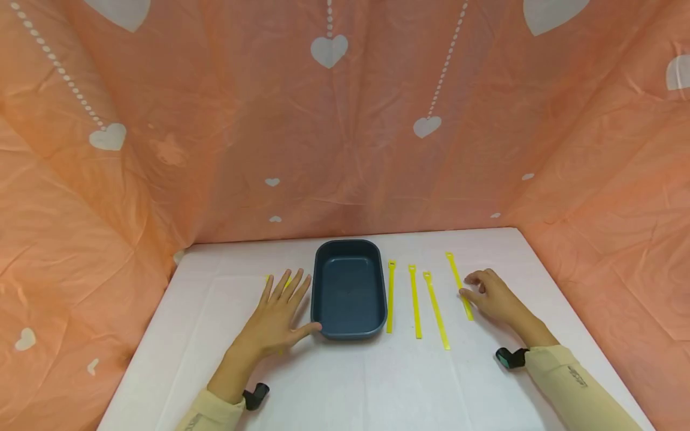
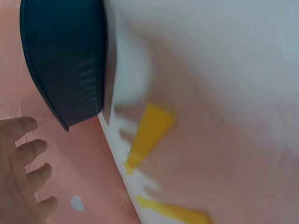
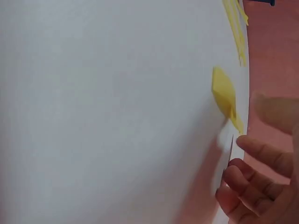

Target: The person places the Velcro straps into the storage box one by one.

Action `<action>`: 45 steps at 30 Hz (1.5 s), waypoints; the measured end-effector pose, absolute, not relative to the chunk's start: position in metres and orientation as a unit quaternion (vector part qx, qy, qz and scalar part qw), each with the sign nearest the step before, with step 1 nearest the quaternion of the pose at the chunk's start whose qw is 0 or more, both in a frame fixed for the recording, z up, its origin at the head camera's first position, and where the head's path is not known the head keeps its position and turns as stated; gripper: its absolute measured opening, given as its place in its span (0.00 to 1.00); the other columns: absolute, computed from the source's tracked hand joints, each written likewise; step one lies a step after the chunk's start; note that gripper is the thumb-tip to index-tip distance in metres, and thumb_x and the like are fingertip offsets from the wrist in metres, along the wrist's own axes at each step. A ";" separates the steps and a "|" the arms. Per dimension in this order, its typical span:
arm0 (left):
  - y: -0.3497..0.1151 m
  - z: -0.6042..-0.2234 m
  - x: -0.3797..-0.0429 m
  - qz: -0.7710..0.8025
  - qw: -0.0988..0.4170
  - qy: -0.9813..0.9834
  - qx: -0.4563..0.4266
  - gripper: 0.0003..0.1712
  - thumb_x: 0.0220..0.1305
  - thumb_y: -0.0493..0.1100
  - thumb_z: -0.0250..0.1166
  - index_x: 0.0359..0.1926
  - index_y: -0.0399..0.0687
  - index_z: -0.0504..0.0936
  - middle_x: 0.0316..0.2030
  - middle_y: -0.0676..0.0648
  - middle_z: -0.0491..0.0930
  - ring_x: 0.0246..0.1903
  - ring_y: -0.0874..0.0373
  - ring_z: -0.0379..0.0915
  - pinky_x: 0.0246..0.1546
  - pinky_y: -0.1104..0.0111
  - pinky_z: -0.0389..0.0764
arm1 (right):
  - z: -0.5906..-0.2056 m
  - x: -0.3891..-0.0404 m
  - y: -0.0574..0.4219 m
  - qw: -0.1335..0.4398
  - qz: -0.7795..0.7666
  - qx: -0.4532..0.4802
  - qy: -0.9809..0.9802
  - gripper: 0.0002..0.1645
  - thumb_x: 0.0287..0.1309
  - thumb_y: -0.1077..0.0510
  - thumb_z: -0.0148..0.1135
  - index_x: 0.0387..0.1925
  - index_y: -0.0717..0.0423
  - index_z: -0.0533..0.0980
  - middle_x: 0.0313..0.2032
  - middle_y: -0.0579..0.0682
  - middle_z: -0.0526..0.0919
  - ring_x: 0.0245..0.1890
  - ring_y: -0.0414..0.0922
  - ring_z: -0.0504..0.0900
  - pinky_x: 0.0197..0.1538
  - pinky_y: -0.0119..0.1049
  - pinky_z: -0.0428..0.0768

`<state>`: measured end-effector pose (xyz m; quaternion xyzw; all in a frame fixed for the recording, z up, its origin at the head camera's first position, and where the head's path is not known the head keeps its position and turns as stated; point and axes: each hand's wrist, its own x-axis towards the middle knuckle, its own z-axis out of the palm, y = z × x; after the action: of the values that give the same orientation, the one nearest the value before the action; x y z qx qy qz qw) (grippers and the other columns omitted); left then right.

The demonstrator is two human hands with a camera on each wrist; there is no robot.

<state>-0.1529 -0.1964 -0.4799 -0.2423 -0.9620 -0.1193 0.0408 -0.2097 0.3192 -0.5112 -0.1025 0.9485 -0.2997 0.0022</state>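
Note:
A dark blue rectangular bin (image 1: 347, 290) stands on the white table. My left hand (image 1: 277, 317) is over the table at its left side, fingers spread and straight, the thumb tip overlapping the near-left corner of the rim. Beneath that hand lie two yellow straps (image 2: 148, 135), partly covered in the head view. To the right, my right hand (image 1: 495, 296) is beside the rightmost yellow strap (image 1: 455, 272), thumb and fingers bent loosely and apart, with nothing held between them. The thumb overlaps this strap in the head view. It has a small slotted head at its far end.
Between the bin and my right hand lie three more yellow straps: one close to the bin's wall (image 1: 390, 299), one in the middle (image 1: 415, 302), one slanted (image 1: 437, 311). An orange curtain (image 1: 366, 149) with white hearts surrounds the white table (image 1: 366, 383) at back and sides.

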 end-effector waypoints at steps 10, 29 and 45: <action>-0.180 -0.484 -0.154 -0.126 0.052 -0.953 -0.271 0.64 0.68 0.82 0.56 0.85 0.40 0.54 0.85 0.37 0.51 0.84 0.38 0.42 0.81 0.36 0.43 | -0.506 -0.213 0.312 0.029 -0.312 -0.033 0.949 0.15 0.69 0.56 0.71 0.41 0.66 0.78 0.36 0.57 0.78 0.36 0.50 0.76 0.39 0.41 0.75; -0.169 -0.486 -0.156 -0.137 -0.028 -0.961 -0.238 0.71 0.66 0.81 0.60 0.86 0.35 0.44 0.86 0.37 0.41 0.86 0.43 0.33 0.84 0.46 0.35 | -0.499 -0.218 0.301 0.059 -0.296 0.030 0.953 0.20 0.70 0.49 0.70 0.38 0.64 0.79 0.34 0.56 0.82 0.36 0.52 0.79 0.40 0.42 0.76; -0.165 -0.489 -0.159 -0.145 -0.024 -0.960 -0.237 0.71 0.66 0.80 0.62 0.85 0.31 0.45 0.86 0.35 0.42 0.86 0.43 0.34 0.85 0.48 0.41 | -0.503 -0.221 0.296 0.054 -0.279 0.055 0.957 0.18 0.69 0.50 0.70 0.36 0.63 0.83 0.30 0.53 0.84 0.31 0.49 0.80 0.35 0.40 0.75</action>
<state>-0.1588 -0.1646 -0.4892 -0.2373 -0.9603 -0.1448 -0.0242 -0.2214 0.2963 -0.5025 0.0545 0.9573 -0.2790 0.0535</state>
